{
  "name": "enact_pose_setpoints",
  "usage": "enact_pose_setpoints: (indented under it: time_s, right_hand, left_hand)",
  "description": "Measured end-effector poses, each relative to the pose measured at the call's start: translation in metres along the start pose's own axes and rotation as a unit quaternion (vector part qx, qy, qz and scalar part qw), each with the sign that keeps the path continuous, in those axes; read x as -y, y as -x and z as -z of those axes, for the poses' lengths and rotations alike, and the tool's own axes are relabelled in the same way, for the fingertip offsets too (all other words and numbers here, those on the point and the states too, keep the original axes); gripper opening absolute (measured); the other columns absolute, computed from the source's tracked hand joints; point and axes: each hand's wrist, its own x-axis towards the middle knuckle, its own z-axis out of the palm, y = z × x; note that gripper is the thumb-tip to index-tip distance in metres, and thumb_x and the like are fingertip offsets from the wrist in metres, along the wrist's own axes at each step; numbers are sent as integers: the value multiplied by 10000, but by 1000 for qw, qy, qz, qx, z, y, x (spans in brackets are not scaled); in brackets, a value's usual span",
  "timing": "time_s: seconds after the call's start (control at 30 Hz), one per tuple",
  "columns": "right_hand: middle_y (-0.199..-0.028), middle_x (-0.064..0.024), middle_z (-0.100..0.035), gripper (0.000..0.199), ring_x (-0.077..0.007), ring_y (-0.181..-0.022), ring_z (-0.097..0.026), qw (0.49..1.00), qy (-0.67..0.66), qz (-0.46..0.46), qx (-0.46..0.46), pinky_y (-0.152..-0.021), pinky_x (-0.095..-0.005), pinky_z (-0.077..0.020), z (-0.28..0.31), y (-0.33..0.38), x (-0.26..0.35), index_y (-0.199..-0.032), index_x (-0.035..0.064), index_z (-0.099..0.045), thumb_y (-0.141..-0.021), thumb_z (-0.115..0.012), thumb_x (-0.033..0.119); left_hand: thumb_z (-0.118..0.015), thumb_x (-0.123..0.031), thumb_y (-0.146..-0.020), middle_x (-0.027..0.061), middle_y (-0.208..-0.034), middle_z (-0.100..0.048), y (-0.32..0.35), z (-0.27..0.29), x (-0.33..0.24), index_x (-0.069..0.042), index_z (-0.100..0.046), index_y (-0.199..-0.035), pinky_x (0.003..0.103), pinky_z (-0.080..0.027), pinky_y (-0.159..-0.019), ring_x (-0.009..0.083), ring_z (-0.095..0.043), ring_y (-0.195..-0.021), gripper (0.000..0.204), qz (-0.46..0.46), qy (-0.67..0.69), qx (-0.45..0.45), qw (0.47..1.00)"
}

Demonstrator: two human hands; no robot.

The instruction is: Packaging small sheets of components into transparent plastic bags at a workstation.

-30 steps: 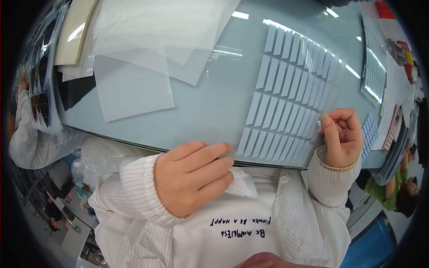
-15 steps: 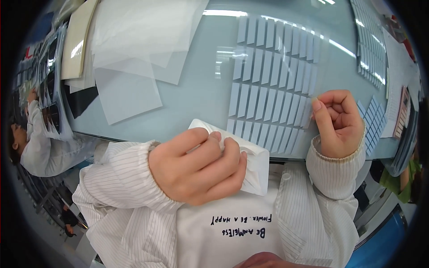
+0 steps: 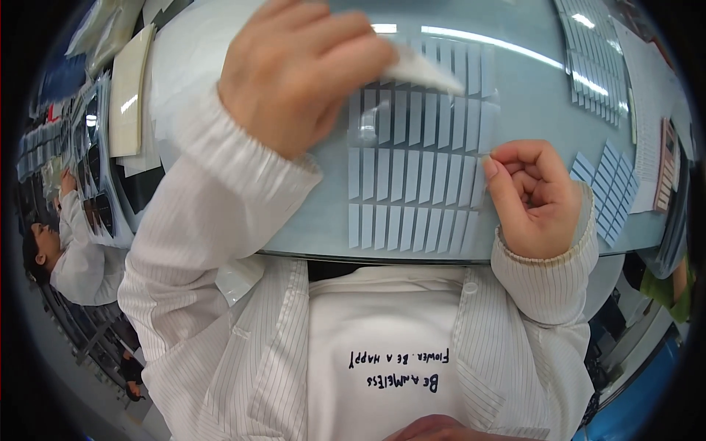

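Observation:
My left hand (image 3: 298, 77) is over the table's far left part, fingers closed on a flat white wiping pad (image 3: 428, 72), blurred by motion. One corner of the pad points right, across the upper rows of a clear sheet (image 3: 415, 175) that carries rows of pale blue strips. Whether the pad touches the sheet I cannot tell. At the sheet's right edge, thumb and index finger of my right hand (image 3: 540, 202) pinch its clear margin, the other fingers curled in.
Translucent white sheets (image 3: 173, 81) and a cream stack (image 3: 132, 92) lie at left. More strip sheets (image 3: 607, 191) lie at right, near a pinkish strip holder (image 3: 665, 165). The glass table's front edge (image 3: 382, 257) runs before my body. Another person (image 3: 81, 257) works at far left.
My left hand has swung from near my chest up and away over the table, carrying the white pad. My right hand keeps its pinch, and the strip sheet appears slightly further left.

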Motion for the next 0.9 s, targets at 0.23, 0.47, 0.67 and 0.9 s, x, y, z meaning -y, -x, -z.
enact_pose_setpoints:
  time_s: [0.23,0.47,0.67,0.9]
  right_hand:
    - [-690,-17,-641,96,6,-508,-487,999,-33,3,-21,-484,-158,-368,-2,0,-9,-949,-50,-636,-878,-697,-31]
    - [-693,-32,-655,86,-7,-507,-503,999,-21,25,-41,-480,-173,-379,-6,-1,-16,-933,-41,-648,-875,-701,-5]
    - [-738,-26,-655,98,6,-534,-478,998,-10,46,-37,-499,-161,-367,-6,-3,-20,-957,-43,-648,-882,-701,-9]
    - [-801,-38,-667,92,12,-560,-458,997,44,68,-18,-508,-149,-347,2,0,-21,-997,-49,-654,-914,-680,-20]
  left_hand:
    - [-732,-131,-682,24,-844,-635,43,41,-98,-93,-649,-921,287,-423,-616,150,-542,-656,256,-3,96,92,991]
    - [-735,-129,-608,11,-917,-668,46,28,-122,-115,-673,-1002,293,-413,-645,140,-562,-699,399,16,82,60,995]
    - [-707,-121,-630,28,-912,-654,19,14,-126,-108,-670,-1002,283,-424,-658,145,-559,-698,374,-13,100,72,992]
    - [-710,-148,-631,22,-873,-654,6,14,-118,-87,-683,-989,307,-430,-647,159,-540,-654,364,1,97,96,991]
